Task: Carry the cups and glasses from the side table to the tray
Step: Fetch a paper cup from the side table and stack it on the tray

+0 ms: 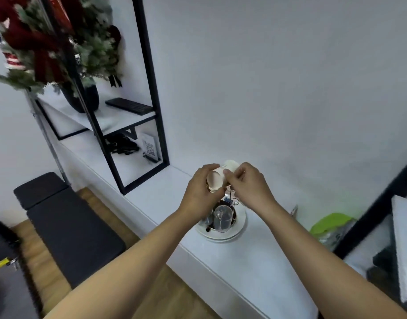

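Together, both hands (223,185) curled round white cup (217,179).

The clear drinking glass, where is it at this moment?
In the head view, the clear drinking glass sits on the round white tray on the white counter, just below both hands holding white cups.

Cup (217,179) partly hidden within the grip of left hand (201,192) and right hand (248,185). Second cup (231,164) behind the grip, mostly covered. Glass (222,218) below the grip blurred; rack wires too thin to trace. Green item (331,223) right of the grip smeared, unidentifiable. Wreath (50,35) cut off at the top edge.
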A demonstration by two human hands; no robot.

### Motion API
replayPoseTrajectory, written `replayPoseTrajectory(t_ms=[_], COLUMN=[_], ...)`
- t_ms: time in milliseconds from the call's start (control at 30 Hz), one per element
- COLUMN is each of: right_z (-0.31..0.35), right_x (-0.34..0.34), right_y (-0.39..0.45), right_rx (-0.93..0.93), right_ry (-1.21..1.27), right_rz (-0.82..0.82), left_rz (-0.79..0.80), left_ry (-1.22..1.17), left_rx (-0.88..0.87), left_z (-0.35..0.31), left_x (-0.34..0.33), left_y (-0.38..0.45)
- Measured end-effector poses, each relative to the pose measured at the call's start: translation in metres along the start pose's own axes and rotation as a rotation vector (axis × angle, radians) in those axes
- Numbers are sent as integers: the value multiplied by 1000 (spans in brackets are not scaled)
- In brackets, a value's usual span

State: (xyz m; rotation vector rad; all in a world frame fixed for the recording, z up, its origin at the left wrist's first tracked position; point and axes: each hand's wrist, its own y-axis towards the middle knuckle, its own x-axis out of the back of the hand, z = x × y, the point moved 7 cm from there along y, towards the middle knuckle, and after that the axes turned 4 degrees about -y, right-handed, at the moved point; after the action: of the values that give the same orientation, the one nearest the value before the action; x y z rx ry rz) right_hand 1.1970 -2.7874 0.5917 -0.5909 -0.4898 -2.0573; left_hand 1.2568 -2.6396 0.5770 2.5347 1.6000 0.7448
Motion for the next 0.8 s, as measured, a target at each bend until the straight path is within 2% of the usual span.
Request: replayPoseTrajectory(t_ms=[267, 533, 667, 800], right_z=[-63, -155, -188, -210], right_x=[-18, -67, -88, -101], right_y=[66, 114, 123, 133], right_rx=[-204, -522, -612, -636], right_ry=[-33, -35, -63, -129], right_rz=[58, 146, 154, 160], left_rz=[292, 622, 762, 837], left_ry=[167, 377, 508, 591], left_rx=[92, -8, -50, -77], left_z=[64, 130, 156, 177], left_x=[-57, -125, -150, -168], left_y=[87, 144, 150, 157])
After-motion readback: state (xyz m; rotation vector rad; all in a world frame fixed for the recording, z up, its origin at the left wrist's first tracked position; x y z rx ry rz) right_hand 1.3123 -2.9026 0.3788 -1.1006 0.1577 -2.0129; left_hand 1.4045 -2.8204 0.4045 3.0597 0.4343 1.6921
